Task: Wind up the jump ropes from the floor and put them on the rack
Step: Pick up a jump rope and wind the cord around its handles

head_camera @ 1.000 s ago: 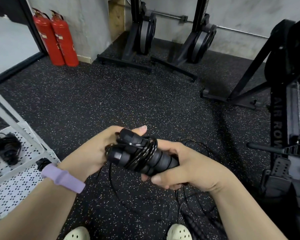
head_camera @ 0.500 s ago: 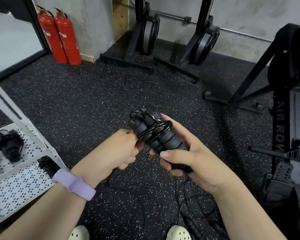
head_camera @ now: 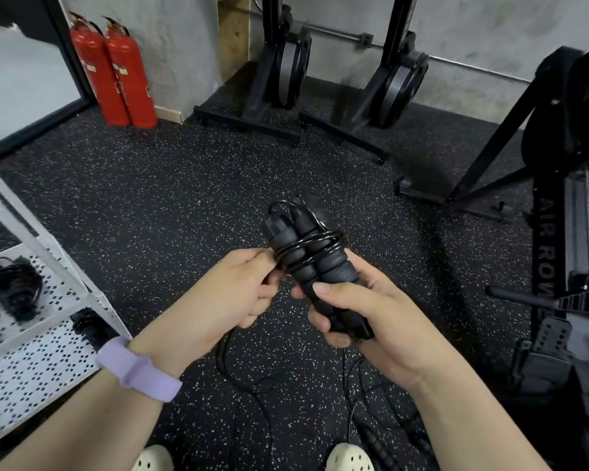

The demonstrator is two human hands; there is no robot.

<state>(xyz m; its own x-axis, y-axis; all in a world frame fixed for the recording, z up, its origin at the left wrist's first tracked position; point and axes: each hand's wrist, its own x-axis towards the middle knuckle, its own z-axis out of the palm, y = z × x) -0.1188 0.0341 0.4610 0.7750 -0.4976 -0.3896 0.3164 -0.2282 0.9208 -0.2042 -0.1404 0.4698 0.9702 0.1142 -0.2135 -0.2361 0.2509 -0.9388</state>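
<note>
Both hands meet above the speckled floor (head_camera: pixel 184 198): the right hand (head_camera: pixel 371 317) is wrapped around the lower ends of the jump rope's (head_camera: pixel 306 253) two ribbed black handles, tilted up and away. Left hand (head_camera: pixel 232 294) pinches the thin black cord just beside several glossy coils wound round the handles; loose cord trails down to the floor, near the white perforated rack (head_camera: pixel 31 351).
</note>
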